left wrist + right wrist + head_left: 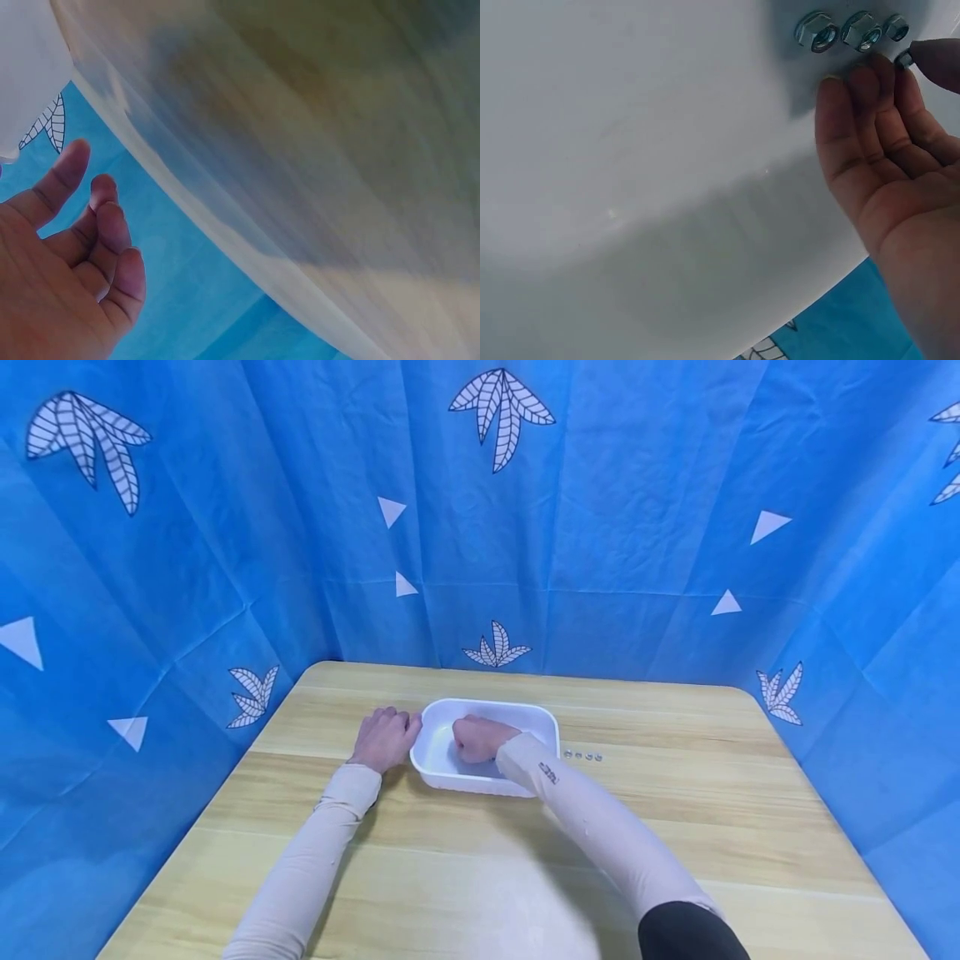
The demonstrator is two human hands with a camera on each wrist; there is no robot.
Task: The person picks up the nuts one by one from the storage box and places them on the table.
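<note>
My right hand (482, 739) is inside a white plastic basin (480, 783), pinching a small metal nut (904, 59) between thumb and index finger. Close to those fingertips, two larger flange nuts (862, 32) and one smaller nut (896, 28) stand in a row on the basin's white surface. In the head view the right hand's back hides these nuts. Outside the basin's left end is my left hand (384, 739), its thumb at or beside the rim. The left wrist view shows its fingers (112, 225) loosely bent, with nothing held.
Just right of the basin, several small metal pieces (588, 757) lie in a row on the light wooden table (420, 877). A blue curtain (637, 527) with white leaf and triangle prints surrounds the table's back and sides.
</note>
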